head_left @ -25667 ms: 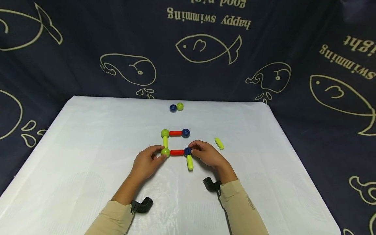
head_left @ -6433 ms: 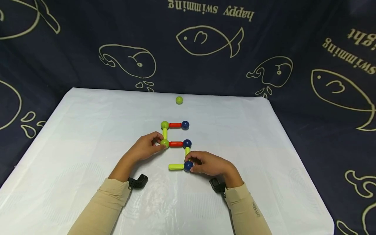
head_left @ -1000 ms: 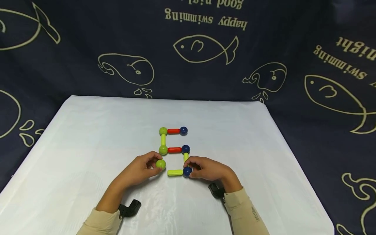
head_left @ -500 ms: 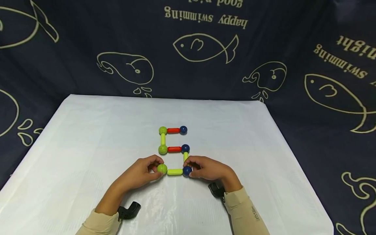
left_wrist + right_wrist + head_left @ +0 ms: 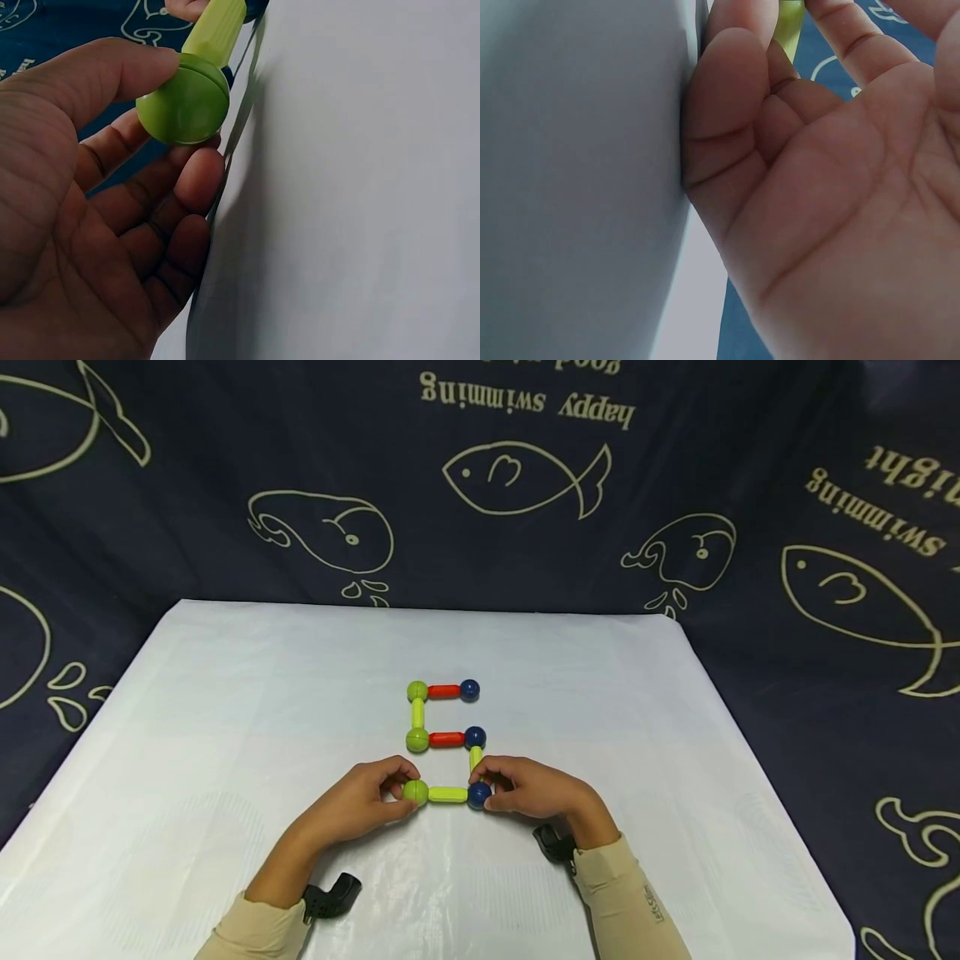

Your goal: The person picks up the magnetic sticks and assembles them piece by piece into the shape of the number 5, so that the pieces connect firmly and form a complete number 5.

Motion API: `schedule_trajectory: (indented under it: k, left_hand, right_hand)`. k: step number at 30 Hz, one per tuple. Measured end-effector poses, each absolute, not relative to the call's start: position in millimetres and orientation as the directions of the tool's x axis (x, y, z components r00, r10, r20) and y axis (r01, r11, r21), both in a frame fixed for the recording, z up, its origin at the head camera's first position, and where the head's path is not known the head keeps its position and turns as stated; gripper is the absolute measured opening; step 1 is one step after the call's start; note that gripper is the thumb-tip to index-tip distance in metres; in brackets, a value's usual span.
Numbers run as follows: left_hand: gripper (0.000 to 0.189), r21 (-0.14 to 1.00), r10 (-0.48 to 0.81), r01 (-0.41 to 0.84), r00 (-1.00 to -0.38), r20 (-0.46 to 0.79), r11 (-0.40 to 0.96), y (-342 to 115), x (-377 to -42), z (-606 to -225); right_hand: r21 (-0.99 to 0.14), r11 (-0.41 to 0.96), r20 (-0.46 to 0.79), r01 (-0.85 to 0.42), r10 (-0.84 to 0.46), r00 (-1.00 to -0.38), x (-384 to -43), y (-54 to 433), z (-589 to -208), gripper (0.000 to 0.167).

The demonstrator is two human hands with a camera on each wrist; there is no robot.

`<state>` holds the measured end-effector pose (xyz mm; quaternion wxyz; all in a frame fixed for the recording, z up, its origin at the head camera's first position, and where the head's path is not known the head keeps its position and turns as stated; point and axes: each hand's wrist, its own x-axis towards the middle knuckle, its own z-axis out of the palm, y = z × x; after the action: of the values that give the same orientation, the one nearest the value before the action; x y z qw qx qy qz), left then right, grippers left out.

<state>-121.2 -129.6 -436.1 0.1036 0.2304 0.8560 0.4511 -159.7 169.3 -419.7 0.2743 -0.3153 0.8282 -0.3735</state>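
Magnetic balls and rods form an S-like figure in the head view. My left hand [image 5: 367,797] pinches a green ball [image 5: 416,792] between thumb and fingers; the left wrist view shows this green ball [image 5: 184,105] against the end of a yellow-green rod [image 5: 216,31]. That yellow-green rod [image 5: 447,795] runs across to a dark blue ball [image 5: 478,796], which my right hand [image 5: 536,789] pinches. From this ball another yellow-green rod [image 5: 476,760] goes up, partly hidden by my right fingers, to a second blue ball [image 5: 475,737]. In the right wrist view the fingers hide the ball.
Further back, the figure continues with a red rod [image 5: 447,740], a green ball [image 5: 417,740], a yellow-green rod [image 5: 417,713], a green ball [image 5: 417,692], a red rod [image 5: 444,692] and a blue ball [image 5: 469,690]. A white-covered table [image 5: 637,710] stands before a dark printed cloth [image 5: 540,560].
The lower blue ball and rods joined the figure earlier. The loose green ball left the table's back; my left hand has brought it down to the bottom rod's end. My right hand stays put lately.
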Motion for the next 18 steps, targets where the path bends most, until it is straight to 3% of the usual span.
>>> schedule_trajectory:
  k: [18]
  left_hand:
    - [0.022,0.822,0.480,0.278,-0.877,0.007,0.497,-129.7,-121.2,-437.2]
  right_hand:
    - [-0.795,0.516,-0.216,-0.319,-0.732,-0.646,-159.1,169.4,-418.0,0.025]
